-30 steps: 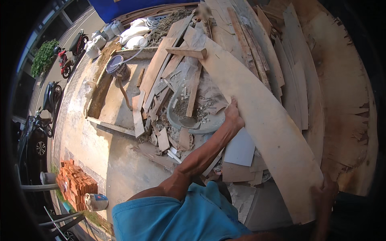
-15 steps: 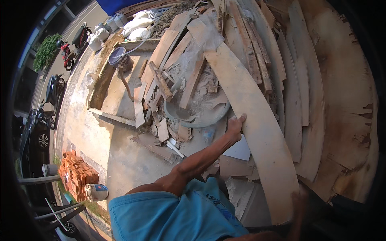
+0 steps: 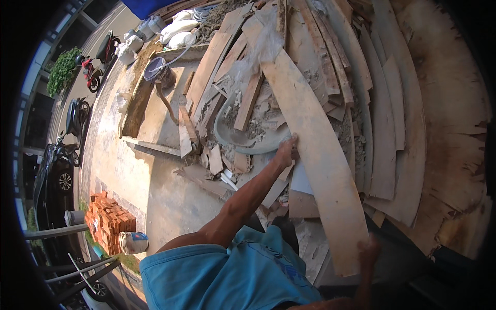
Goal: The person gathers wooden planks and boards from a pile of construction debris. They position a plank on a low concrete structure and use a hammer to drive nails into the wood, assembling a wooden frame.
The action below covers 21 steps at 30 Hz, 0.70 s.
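A long strip of plywood (image 3: 320, 160) lies slantwise in front of me, running from the debris pile down toward my body. My left hand (image 3: 285, 151) grips its left edge about midway along, thumb up against the wood. Near the close end, my right hand (image 3: 368, 252) is closed on the right edge, slightly blurred and in shadow. Crumpled clear plastic sheeting (image 3: 253, 64) lies around the strip's far end. Just beyond my left hand is a grey-green round basin (image 3: 266, 147) holding rubble and a wood offcut.
Broken boards and rubble surround the basin. Long plywood sheets (image 3: 408, 170) are stacked to the right. At left are a bucket (image 3: 159, 72) in a wooden frame, a brick stack (image 3: 109, 222), a white pail (image 3: 133, 242), parked motorbikes (image 3: 93, 77) and a car (image 3: 54, 175). White sacks (image 3: 178, 31) lie far off.
The plywood strip has shifted to the left, with both hands moving along with it. My left hand is also a little farther out. The view has turned slightly.
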### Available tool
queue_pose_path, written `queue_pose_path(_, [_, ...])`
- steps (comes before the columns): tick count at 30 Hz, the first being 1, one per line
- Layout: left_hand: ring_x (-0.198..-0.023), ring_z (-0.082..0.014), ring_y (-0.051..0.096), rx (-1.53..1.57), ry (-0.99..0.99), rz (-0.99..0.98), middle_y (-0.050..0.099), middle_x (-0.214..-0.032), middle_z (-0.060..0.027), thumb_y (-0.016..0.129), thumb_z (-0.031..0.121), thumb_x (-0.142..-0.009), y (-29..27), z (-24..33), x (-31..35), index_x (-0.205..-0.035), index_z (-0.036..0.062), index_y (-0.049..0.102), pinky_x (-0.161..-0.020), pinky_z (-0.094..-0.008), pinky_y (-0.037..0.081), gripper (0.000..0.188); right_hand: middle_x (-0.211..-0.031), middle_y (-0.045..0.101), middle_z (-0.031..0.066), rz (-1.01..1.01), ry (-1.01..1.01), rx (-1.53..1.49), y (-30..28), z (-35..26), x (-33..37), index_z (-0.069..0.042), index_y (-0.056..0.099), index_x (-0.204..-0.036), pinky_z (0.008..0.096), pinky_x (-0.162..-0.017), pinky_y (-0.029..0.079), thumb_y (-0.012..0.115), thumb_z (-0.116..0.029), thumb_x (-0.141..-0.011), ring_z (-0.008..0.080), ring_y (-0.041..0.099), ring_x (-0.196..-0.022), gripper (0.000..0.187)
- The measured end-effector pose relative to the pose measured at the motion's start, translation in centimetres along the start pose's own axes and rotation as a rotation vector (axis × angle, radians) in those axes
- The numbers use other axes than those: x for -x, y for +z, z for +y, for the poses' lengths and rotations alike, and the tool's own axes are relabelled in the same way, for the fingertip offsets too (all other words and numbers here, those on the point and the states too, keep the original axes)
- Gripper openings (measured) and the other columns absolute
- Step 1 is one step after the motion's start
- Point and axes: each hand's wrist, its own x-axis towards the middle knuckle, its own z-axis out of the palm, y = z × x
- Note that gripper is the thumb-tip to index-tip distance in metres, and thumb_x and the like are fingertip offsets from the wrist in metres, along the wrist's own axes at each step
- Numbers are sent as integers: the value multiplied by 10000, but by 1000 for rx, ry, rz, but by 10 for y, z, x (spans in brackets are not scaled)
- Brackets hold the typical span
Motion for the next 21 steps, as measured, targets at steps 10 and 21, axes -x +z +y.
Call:
queue_pose_path(10, [-1049, -293, 623, 84, 169, 47, 607, -1183, -182, 669, 234, -900, 28, 30, -5, -1275, -53, 491, -892, -458, 537, 505, -686, 624, 164, 28, -43, -138, 17, 16, -2, 55, 611, -910, 385, -570, 470, 632, -117, -770, 277, 628, -590, 223])
queue_pose_path(21, [-724, -201, 664, -352, 515, 197, 682, -913, -163, 643, 34, -848, 124, 30, 50, -1055, -112, 615, -604, -318, 551, 256, -874, 539, 91, -257, 216, -566, 59, 136, 17, 36, 599, -967, 376, -752, 448, 507, -180, -942, 191, 523, -816, 236])
